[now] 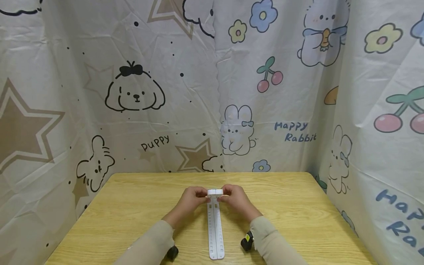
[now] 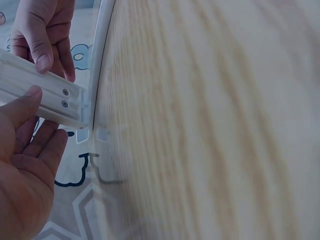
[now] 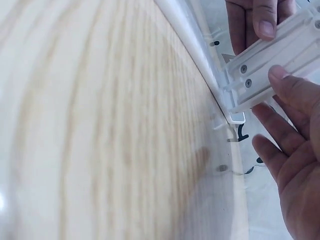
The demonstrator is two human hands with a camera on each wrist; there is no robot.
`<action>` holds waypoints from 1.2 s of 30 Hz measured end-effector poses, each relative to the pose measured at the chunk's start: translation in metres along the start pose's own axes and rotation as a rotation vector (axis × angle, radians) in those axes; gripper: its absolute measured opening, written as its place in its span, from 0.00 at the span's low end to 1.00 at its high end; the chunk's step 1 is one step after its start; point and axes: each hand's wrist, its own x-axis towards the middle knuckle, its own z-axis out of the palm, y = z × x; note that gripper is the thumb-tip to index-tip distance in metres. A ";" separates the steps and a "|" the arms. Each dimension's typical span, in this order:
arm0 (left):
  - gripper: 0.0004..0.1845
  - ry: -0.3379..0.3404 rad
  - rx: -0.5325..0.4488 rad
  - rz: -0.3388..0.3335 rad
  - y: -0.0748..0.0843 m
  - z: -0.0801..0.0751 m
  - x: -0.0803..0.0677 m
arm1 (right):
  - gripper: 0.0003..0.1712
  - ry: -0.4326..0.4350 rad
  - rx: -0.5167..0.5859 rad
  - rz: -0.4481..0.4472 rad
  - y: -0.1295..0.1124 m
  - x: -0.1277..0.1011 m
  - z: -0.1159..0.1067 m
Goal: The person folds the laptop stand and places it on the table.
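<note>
A long white plastic strip (image 1: 218, 228) runs from the near side of the table toward its middle. Its two halves lie side by side, with rows of small slots. At its far end is a short white end block (image 1: 215, 191), also visible as a ribbed piece with two screws (image 2: 50, 95) in the left wrist view. My left hand (image 1: 190, 198) pinches this end from the left, thumb on one face and fingers behind. From the right, my right hand (image 1: 239, 200) pinches the same end, its thumb (image 3: 284, 82) against the ribbed face. The fingers' hidden contact cannot be seen fully.
The wood-grain table (image 1: 132, 206) has rounded far corners. Printed curtains (image 1: 185, 121) stand behind it and on both sides. Black devices sit at both wrists, one by the right sleeve (image 1: 275, 235) and one by the left sleeve (image 1: 149, 241).
</note>
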 end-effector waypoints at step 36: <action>0.15 -0.232 0.079 -0.073 -0.004 -0.011 -0.005 | 0.12 -0.253 -0.009 0.003 0.006 -0.011 -0.012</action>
